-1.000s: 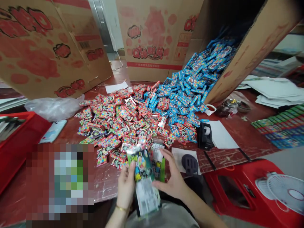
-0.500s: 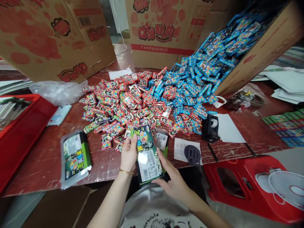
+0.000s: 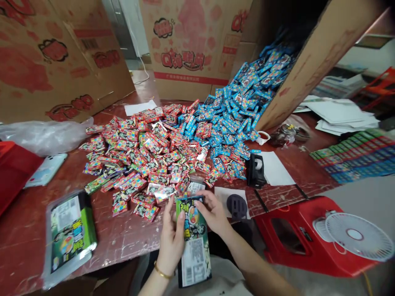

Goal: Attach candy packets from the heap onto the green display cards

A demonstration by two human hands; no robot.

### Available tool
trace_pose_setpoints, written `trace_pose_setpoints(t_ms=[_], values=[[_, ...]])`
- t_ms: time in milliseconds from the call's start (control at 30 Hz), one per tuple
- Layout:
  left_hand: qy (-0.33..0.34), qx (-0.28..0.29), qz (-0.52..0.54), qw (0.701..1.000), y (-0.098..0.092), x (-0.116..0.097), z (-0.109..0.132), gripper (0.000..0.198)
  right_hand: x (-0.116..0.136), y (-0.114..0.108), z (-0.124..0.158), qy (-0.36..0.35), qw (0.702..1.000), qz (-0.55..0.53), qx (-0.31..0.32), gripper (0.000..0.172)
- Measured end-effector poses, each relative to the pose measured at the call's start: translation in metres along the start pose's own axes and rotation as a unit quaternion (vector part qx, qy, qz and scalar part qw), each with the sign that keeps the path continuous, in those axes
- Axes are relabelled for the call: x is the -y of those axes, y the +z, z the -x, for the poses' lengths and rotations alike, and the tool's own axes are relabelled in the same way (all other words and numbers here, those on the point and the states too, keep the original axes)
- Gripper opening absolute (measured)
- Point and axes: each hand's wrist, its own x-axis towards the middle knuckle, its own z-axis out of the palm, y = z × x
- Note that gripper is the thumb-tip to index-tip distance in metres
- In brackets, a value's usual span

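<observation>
A black-and-green candy packet (image 3: pixel 195 255) with a white printed label is held upright between my hands, close to my body at the table's front edge. My left hand (image 3: pixel 173 234) grips its left side, thumb across the front. At the top right corner, my right hand (image 3: pixel 212 211) has its thumb on the front and its fingers behind the top edge. Just beyond lies a heap of small red candy packs (image 3: pixel 148 156), which merges into blue candy packs (image 3: pixel 234 111) spilling from a carton. A partly hidden packet (image 3: pixel 196 187) lies behind the held one.
More green-and-black packets (image 3: pixel 70 234) lie at left on clear plastic, near a phone (image 3: pixel 46 170) and a red bin (image 3: pixel 17 172). Large cartons (image 3: pixel 191 49) stand behind. To the right are a black tape dispenser (image 3: pixel 256 170), a cup (image 3: pixel 263 137) and a white fan (image 3: pixel 354 234) on a red stool (image 3: pixel 296 246).
My right hand has moved from the packet's lower right side to its top corner. The packet has come lower and closer to my body, and the camera view has turned right.
</observation>
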Motion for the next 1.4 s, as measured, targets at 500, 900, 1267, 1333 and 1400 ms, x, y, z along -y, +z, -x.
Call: trace_pose_setpoints(t_ms=[500, 900, 1267, 1333, 1400], values=[[0.033, -0.023, -0.031, 0.999, -0.047, 0.013, -0.009, 0.02, -0.012, 0.044, 0.01, -0.086, 0.994, 0.069, 0.013, 0.011], [-0.088, -0.001, -0.013, 0.996, -0.052, -0.014, -0.004, 0.033, 0.009, 0.031, -0.005, 0.18, 0.978, -0.022, 0.1, 0.024], [-0.034, 0.003, -0.069, 0.997, -0.045, -0.014, -0.002, 0.036, 0.003, 0.017, -0.009, 0.142, 0.984, 0.007, 0.105, 0.027], [-0.027, -0.012, -0.1, 0.995, -0.045, -0.01, -0.004, 0.038, -0.001, 0.015, -0.012, 0.129, 0.984, 0.002, 0.12, 0.031], [-0.019, -0.011, -0.111, 0.994, -0.042, -0.005, -0.005, 0.04, -0.003, 0.013, -0.014, 0.105, 0.986, -0.008, 0.132, 0.036]])
